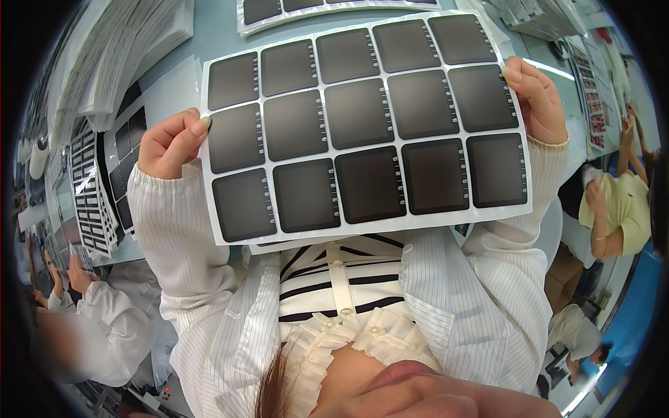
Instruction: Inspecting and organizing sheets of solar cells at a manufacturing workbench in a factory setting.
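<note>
"One table (212,24) ahead of you; where's your sheet (366,132)?"

"Up in front of your chest (341,289), its right end sitting higher in view. Lower that end if you want it level."

"And your hands?"

"Apart, one pinching each short edge: left hand (169,145) and right hand (540,101), both above the middle. Pull gently and evenly (a hard tug would probably crease it)."

"What about the squares (357,113)?"

"You have fifteen, dark, in three rows. Pinch only the white border (418,219); your right thumb (513,76) sits close to a square's corner, so mind smudges."

"Anything smaller?"

"Small marks (388,111) down each square's right side. Tilt the sheet until glare leaves them plain to you."
</note>
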Available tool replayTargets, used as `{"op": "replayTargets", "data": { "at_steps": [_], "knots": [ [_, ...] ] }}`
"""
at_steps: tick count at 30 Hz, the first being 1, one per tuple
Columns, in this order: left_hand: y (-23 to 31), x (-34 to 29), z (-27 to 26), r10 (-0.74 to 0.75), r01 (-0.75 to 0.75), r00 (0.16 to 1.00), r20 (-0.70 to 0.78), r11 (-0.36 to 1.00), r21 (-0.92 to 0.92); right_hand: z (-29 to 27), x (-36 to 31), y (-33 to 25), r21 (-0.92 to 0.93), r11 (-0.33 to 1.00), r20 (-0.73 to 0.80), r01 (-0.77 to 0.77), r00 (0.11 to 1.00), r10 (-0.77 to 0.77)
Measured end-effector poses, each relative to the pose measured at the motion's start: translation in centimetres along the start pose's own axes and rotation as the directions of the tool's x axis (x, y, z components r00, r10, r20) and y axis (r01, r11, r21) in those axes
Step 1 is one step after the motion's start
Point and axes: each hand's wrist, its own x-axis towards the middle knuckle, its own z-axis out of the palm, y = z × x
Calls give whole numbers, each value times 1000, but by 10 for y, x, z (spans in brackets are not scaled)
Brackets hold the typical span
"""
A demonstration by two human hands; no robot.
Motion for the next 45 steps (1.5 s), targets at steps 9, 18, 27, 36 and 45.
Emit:
{"op": "replayTargets", "data": {
  "at_steps": [9,18,27,36,45],
  "knots": [
    [4,0,3,-63,62,997,52,998,28,-13,5,-5,-54,994,31,-92,995,94],
    [9,-1,9,-111,110,993,28,994,22,-3,8,-6,-12,996,-70,-91,994,90],
    [5,0,7,-67,66,998,18,998,9,-3,6,-14,31,983,-49,-179,982,181],
    [2,-5,5,-71,70,997,6,992,103,-10,24,-9,42,984,27,-171,985,170],
    [6,-2,8,-30,26,999,24,990,138,-16,26,-5,29,984,25,-178,984,177]
  ]
}}
